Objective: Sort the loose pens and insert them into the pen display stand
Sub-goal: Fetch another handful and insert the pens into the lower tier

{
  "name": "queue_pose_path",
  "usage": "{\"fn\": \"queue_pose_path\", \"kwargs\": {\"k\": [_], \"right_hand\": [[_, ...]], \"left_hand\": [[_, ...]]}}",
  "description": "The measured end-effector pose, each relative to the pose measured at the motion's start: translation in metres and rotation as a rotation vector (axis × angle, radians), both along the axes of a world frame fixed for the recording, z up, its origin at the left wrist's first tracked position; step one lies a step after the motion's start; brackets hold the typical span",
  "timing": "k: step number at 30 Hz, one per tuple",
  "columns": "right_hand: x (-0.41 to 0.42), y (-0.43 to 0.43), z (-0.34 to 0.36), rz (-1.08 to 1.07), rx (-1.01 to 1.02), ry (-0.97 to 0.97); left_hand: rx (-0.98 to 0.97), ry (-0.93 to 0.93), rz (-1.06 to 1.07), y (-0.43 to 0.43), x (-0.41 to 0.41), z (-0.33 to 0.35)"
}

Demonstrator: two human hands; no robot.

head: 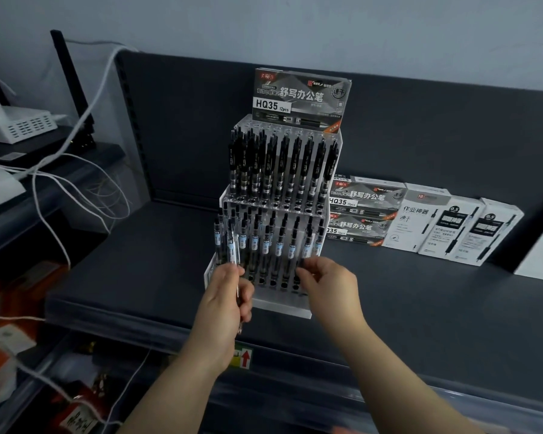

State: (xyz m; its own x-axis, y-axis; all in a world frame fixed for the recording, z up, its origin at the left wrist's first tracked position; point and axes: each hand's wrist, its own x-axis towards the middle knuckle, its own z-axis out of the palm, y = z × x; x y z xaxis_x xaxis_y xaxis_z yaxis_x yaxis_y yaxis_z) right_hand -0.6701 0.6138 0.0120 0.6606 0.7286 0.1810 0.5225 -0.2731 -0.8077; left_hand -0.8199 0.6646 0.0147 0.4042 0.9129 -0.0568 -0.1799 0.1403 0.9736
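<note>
The left hand (229,296) gripped spare pens (232,252). The right hand (326,283) pinched one pen (306,249) in the stand (282,308); I think it needed pushing down next

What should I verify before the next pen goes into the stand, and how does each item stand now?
1. Pens in the left hand grip: ok, it holds clear pens.
2. Free holes: ok, empty holes in the stand front row.
3. Right hand free: cannot tell, fingertips at a lower-tier pen.
4. Stand upright on shelf: ok.
5. Pen type matches lower tier: ok, both clear with pale labels.
</note>
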Motion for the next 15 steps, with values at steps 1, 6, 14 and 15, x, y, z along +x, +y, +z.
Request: {"fn": "queue_pose_path", "kwargs": {"k": [1,6,14,15], "right_hand": [[0.0001,0.0012,-0.0006,0.001,-0.017,-0.027],[0.0001,0.0035,0.0001,0.01,-0.084,-0.124],[0.0,0.0014,0.0008,0.005,-0.092,-0.139],[-0.0008,-0.0003,0.0015,0.0,-0.08,-0.117]], "left_hand": [[0.01,0.006,-0.009,0.0,-0.0008,-0.0005],[0.07,0.003,-0.045,-0.0027,-0.0023,-0.0035],[0.037,0.0,0.007,-0.0055,0.0036,-0.0064],[0.046,0.018,0.01,-0.0063,0.0044,-0.0061]]}}
